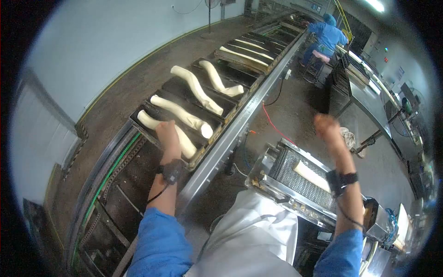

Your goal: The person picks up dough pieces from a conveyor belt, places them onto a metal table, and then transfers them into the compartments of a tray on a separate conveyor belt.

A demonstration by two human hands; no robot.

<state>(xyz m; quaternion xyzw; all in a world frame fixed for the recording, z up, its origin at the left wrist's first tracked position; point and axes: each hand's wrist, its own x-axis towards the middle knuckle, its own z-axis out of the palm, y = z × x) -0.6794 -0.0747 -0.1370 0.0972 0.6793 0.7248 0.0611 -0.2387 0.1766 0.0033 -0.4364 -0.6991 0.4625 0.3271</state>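
1. Two hands are out over the work: the left hand (pixel 167 135) lies spread and released on the nearest dough roll (pixel 183 141), touching it rather than gripping, in the front tray (pixel 143 129) of the conveyor (pixel 240 124).
2. Raised well clear of everything, the right hand (pixel 326 125) hangs over the floor gap; it looks loosely clenched on nothing, though the blur makes that hard to judge.
3. No brand, label or writing can be read anywhere from this spot.
4. Beyond the front tray lie a second dough roll (pixel 182 115), a third (pixel 196 88) and a fourth (pixel 220 79), each in its own dark tray, not touching.
5. Below the right forearm, a flat dough piece (pixel 311 175) rests on the mesh belt (pixel 290 173) of a steel machine.
6. Between the conveyor rail and that machine runs open floor.
7. Far along the line, a co-worker in blue (pixel 326 39) stands by a long steel bench (pixel 369 99).
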